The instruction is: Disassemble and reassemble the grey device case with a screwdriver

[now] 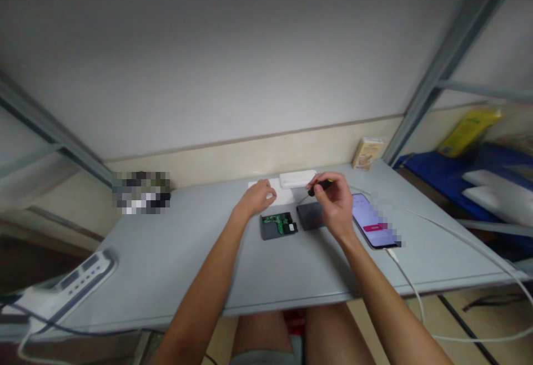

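Observation:
An opened hard drive (278, 225) with a green circuit board showing lies on the grey table (175, 259). Its dark cover (308, 215) lies just to the right. My right hand (336, 201) hovers over that cover, fingers wrapped round a small screwdriver (320, 186) with a black and yellow handle. My left hand (259, 197) rests loosely curled on the table just behind the drive, on a white sheet (283, 194); whether it holds anything is not visible.
A white box (297, 178) lies behind the hands. A lit phone (372, 222) on a white cable (453, 234) lies at the right. A power strip (73, 284) sits at the left front corner, and a small carton (367, 153) stands by the wall.

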The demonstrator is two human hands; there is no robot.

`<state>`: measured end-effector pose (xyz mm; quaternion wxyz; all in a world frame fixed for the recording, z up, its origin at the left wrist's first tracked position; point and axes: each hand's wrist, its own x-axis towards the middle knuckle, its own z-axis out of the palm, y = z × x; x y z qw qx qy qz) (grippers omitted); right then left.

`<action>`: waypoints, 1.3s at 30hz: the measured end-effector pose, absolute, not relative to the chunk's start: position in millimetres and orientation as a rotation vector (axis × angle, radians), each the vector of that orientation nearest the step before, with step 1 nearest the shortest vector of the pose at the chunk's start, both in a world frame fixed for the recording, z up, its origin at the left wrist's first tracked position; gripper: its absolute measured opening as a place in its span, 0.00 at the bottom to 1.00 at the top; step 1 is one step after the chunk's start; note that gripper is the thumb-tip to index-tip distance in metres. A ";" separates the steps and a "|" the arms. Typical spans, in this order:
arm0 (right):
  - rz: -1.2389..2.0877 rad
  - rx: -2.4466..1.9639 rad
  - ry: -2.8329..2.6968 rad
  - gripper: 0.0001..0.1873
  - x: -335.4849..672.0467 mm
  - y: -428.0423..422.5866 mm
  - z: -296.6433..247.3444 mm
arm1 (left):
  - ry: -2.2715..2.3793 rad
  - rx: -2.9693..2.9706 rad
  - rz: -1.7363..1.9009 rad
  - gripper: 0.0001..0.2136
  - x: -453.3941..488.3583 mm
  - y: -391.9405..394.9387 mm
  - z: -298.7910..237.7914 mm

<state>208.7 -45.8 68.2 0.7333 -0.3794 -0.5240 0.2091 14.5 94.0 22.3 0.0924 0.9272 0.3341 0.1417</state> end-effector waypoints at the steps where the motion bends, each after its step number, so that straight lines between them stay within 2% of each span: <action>1: 0.481 -0.867 -1.212 0.09 213.3 -51.0 70.2 | 0.990 2.749 0.418 0.08 15.1 94.8 20.9; 8: 0.512 -1.032 -1.623 0.07 228.6 -74.6 91.2 | 1.012 2.514 0.693 0.13 -10.1 44.5 15.0; 10: 0.465 -1.119 -1.833 0.10 224.9 -72.4 92.5 | 0.978 2.480 0.697 0.16 -22.9 19.1 11.8; 14: 0.428 -1.449 -2.254 0.25 208.8 -59.4 78.7 | 0.980 2.441 0.683 0.28 -42.8 -15.4 0.3; 18: 0.428 -1.642 -2.509 0.31 195.1 -48.6 61.1 | 1.061 2.348 0.756 0.30 -48.7 -20.2 -10.7; 25: 0.325 -1.659 -2.389 0.26 212.7 -52.9 61.4 | 1.084 2.213 0.817 0.36 -51.6 -19.1 -15.7; 39: 0.192 -1.781 -2.187 0.21 218.4 -81.1 53.3 | 1.073 2.054 0.860 0.35 -67.7 -19.2 -10.0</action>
